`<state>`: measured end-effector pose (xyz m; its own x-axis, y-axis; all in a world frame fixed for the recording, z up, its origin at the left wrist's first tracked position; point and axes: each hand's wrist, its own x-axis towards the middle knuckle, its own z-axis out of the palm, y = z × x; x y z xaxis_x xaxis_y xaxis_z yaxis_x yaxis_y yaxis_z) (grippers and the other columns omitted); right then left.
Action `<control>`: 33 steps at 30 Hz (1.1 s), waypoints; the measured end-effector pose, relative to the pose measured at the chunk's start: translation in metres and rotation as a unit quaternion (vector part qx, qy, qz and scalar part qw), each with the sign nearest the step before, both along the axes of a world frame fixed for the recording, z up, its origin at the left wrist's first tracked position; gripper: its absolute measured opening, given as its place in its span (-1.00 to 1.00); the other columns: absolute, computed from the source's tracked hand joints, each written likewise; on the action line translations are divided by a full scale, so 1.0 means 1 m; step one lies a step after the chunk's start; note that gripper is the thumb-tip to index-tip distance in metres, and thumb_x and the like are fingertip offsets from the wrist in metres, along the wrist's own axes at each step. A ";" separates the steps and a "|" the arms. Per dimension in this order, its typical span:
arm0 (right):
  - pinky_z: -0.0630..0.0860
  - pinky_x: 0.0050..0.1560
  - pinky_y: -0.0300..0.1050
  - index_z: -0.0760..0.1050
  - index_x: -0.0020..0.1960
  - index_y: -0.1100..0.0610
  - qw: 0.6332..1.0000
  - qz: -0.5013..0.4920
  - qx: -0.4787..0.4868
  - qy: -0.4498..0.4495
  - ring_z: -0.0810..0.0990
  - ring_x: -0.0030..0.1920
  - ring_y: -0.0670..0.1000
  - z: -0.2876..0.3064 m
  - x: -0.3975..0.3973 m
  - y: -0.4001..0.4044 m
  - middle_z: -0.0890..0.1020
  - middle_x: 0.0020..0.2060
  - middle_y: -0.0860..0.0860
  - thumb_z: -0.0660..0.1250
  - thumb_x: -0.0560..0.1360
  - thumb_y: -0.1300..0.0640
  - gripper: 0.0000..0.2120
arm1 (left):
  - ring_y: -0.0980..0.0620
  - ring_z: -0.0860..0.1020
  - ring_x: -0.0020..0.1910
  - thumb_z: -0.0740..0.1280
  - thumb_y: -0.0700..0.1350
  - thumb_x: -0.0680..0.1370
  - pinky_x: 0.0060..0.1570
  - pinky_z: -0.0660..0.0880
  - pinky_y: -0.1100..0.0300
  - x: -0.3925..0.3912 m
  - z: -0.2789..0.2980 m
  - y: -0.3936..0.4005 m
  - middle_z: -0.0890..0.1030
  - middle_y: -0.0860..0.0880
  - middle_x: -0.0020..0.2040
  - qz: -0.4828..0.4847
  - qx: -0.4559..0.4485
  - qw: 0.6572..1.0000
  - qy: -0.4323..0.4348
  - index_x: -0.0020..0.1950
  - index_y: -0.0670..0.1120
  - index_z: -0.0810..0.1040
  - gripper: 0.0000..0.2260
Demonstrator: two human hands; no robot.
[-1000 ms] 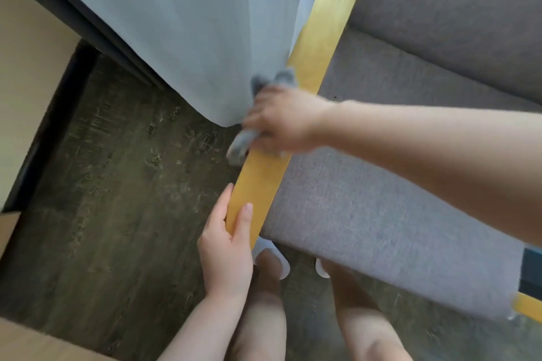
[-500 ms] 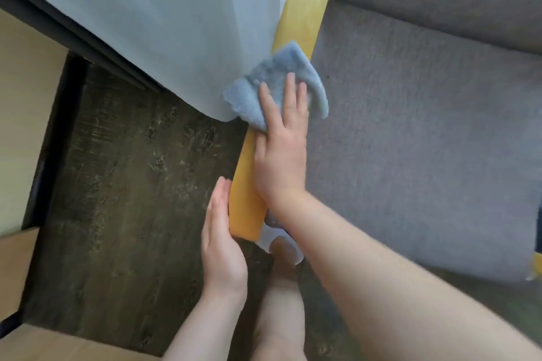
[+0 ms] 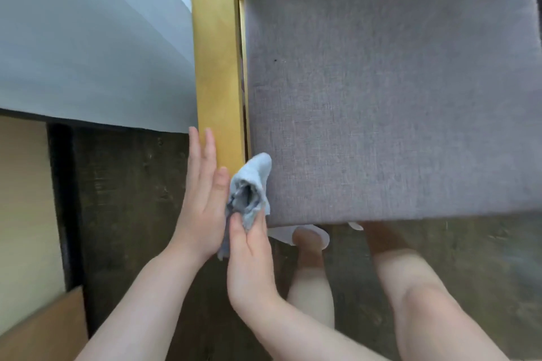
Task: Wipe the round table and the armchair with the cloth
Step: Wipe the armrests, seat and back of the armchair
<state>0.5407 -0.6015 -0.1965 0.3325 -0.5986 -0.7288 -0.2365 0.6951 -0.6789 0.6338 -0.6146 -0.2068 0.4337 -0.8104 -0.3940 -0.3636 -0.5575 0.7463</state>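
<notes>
Two hands meet at the near end of the armchair's wooden armrest (image 3: 215,67). Furthest left hangs a pale curtain (image 3: 88,38) above the dark wood floor (image 3: 132,199). The left hand (image 3: 202,199) lies flat with straight fingers against the armrest's outer side, its thumb beside the cloth (image 3: 249,187). That blue-grey cloth is bunched at the armrest's front end, pinched from below between the right hand's (image 3: 249,261) thumb and fingers. To the right spreads the armchair's grey seat cushion (image 3: 396,97), with the person's bare legs in front of it.
</notes>
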 end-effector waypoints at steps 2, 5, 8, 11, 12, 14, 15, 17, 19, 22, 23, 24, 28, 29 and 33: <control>0.17 0.47 -0.12 0.13 0.53 -0.07 0.998 -0.004 0.066 0.023 0.22 0.45 -0.18 -0.027 0.001 -0.015 0.27 0.47 -0.15 -0.01 0.63 -0.13 -0.52 | 0.20 -0.24 0.52 -0.08 0.06 0.65 0.48 -0.22 0.24 0.003 -0.013 -0.004 -0.24 0.13 0.56 -0.043 0.003 0.991 -0.124 0.56 0.06 -0.15 -0.51; 0.22 0.45 -0.07 0.20 0.51 -0.07 0.989 -0.031 0.139 0.038 0.30 0.42 -0.09 -0.038 0.007 -0.037 0.35 0.43 -0.11 -0.01 0.65 -0.07 -0.57 | 0.09 -0.17 0.54 -0.05 -0.01 0.65 0.51 -0.17 0.11 -0.004 -0.023 -0.009 -0.11 0.04 0.57 -0.043 0.025 0.967 -0.250 0.57 -0.07 -0.07 -0.51; 0.31 0.35 -0.18 0.23 0.45 -0.15 0.989 -0.023 0.145 -0.005 0.41 0.29 -0.18 -0.006 -0.001 -0.021 0.45 0.30 -0.21 0.03 0.65 -0.06 -0.62 | -0.01 -0.05 0.55 -0.04 -0.03 0.65 0.49 -0.04 -0.05 -0.010 -0.030 -0.008 0.04 -0.03 0.55 -0.014 0.024 0.947 -0.321 0.55 -0.14 0.08 -0.52; 0.28 0.40 -0.12 0.20 0.49 -0.12 0.992 -0.019 0.127 0.009 0.38 0.34 -0.15 -0.017 -0.002 -0.015 0.41 0.37 -0.16 0.02 0.62 -0.12 -0.56 | -0.04 0.02 0.54 -0.01 -0.06 0.65 0.48 0.01 -0.07 -0.010 -0.031 -0.009 0.14 -0.06 0.54 0.001 0.018 0.943 -0.332 0.53 -0.15 0.16 -0.55; 0.25 0.42 -0.12 0.19 0.50 -0.11 0.991 -0.025 0.128 0.018 0.35 0.37 -0.14 -0.024 0.001 -0.020 0.38 0.40 -0.15 0.00 0.64 -0.09 -0.56 | -0.03 0.03 0.55 -0.01 -0.07 0.65 0.49 -0.01 -0.05 -0.012 -0.030 -0.009 0.15 -0.05 0.54 0.001 0.019 0.942 -0.335 0.54 -0.14 0.17 -0.55; 0.23 0.43 -0.12 0.16 0.52 -0.10 0.991 -0.026 0.127 0.027 0.32 0.39 -0.14 -0.028 0.003 -0.026 0.34 0.43 -0.15 -0.01 0.65 -0.05 -0.57 | -0.02 0.04 0.54 0.01 -0.10 0.64 0.50 -0.02 -0.03 -0.014 -0.028 -0.010 0.17 -0.05 0.54 -0.006 0.011 0.939 -0.343 0.53 -0.14 0.19 -0.56; 0.22 0.44 -0.11 0.15 0.52 -0.11 0.993 -0.008 0.114 0.028 0.31 0.40 -0.15 -0.023 0.000 -0.026 0.33 0.42 -0.17 -0.01 0.65 -0.05 -0.57 | -0.02 0.06 0.54 0.03 -0.11 0.64 0.49 -0.01 -0.03 -0.015 -0.028 -0.009 0.19 -0.05 0.53 -0.009 0.004 0.939 -0.344 0.52 -0.15 0.22 -0.57; 0.21 0.42 -0.21 0.17 0.51 -0.12 0.996 0.042 0.077 0.011 0.28 0.40 -0.22 -0.004 -0.005 -0.030 0.33 0.41 -0.24 -0.01 0.66 -0.03 -0.58 | -0.03 0.11 0.53 0.06 -0.14 0.63 0.48 0.05 -0.05 -0.014 -0.030 -0.007 0.24 -0.08 0.51 -0.011 -0.015 0.941 -0.339 0.49 -0.17 0.27 -0.58; 0.28 0.26 -0.38 0.22 0.48 -0.11 0.996 0.075 0.042 0.004 0.36 0.32 -0.22 -0.001 0.002 -0.055 0.40 0.33 -0.22 0.01 0.66 -0.01 -0.60 | -0.05 0.16 0.51 0.06 -0.14 0.63 0.46 0.13 -0.07 -0.013 -0.033 -0.006 0.26 -0.11 0.50 -0.017 -0.027 0.940 -0.340 0.48 -0.20 0.27 -0.59; 0.35 0.20 -0.21 0.25 0.45 -0.02 0.994 0.090 -0.038 0.040 0.46 0.29 0.01 -0.023 0.051 -0.129 0.51 0.28 0.00 0.03 0.66 0.01 -0.63 | -0.06 0.18 0.51 0.02 -0.12 0.64 0.44 0.18 -0.07 -0.014 -0.034 -0.006 0.28 -0.12 0.49 -0.023 -0.038 0.941 -0.335 0.48 -0.20 0.27 -0.59; 0.33 0.24 -0.17 0.23 0.46 0.00 0.995 0.070 -0.057 0.044 0.44 0.32 0.05 -0.027 0.069 -0.153 0.49 0.30 0.03 0.03 0.66 0.02 -0.62 | -0.05 0.18 0.51 -0.01 -0.11 0.65 0.44 0.18 -0.07 -0.015 -0.034 -0.006 0.30 -0.11 0.48 -0.017 -0.038 0.945 -0.325 0.47 -0.20 0.30 -0.59; 0.31 0.27 -0.14 0.21 0.49 0.00 0.995 0.055 -0.069 0.049 0.43 0.33 0.06 -0.027 0.081 -0.164 0.47 0.32 0.03 0.04 0.66 0.04 -0.60 | -0.03 0.18 0.51 -0.02 -0.11 0.66 0.44 0.18 -0.07 -0.015 -0.034 -0.006 0.32 -0.10 0.48 -0.009 -0.037 0.947 -0.318 0.47 -0.20 0.32 -0.59; 0.32 0.20 -0.20 0.20 0.47 -0.06 0.991 0.069 -0.057 0.097 0.45 0.30 -0.01 -0.011 0.058 -0.111 0.49 0.31 -0.04 0.02 0.65 -0.02 -0.61 | 0.01 0.13 0.53 0.21 -0.19 0.55 0.47 0.13 -0.02 -0.014 -0.038 -0.002 0.27 -0.09 0.50 -0.031 -0.008 0.937 -0.348 0.50 -0.17 0.22 -0.49; 0.33 0.18 -0.21 0.22 0.46 -0.06 0.992 0.074 -0.035 0.098 0.47 0.28 -0.02 0.002 0.048 -0.097 0.50 0.29 -0.05 0.01 0.65 -0.04 -0.62 | 0.00 0.12 0.53 0.25 -0.19 0.53 0.46 0.13 -0.02 -0.013 -0.039 -0.002 0.25 -0.09 0.51 -0.046 0.003 0.930 -0.364 0.51 -0.18 0.22 -0.45; 0.32 0.07 -0.15 0.26 0.37 0.11 0.983 0.103 -0.066 0.138 0.47 0.26 0.13 -0.020 0.083 -0.158 0.51 0.27 0.12 0.02 0.65 -0.01 -0.65 | 0.02 0.18 0.51 0.14 -0.16 0.59 0.45 0.17 -0.05 -0.015 -0.034 -0.005 0.31 -0.06 0.48 0.011 -0.027 0.949 -0.315 0.48 -0.16 0.28 -0.56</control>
<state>0.6234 -0.7599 -0.2165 0.2578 -0.6351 -0.7282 -0.5502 0.5230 -0.6510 0.6185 -0.6197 -0.2408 0.5871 -0.8095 -0.0096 -0.7349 -0.5379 0.4130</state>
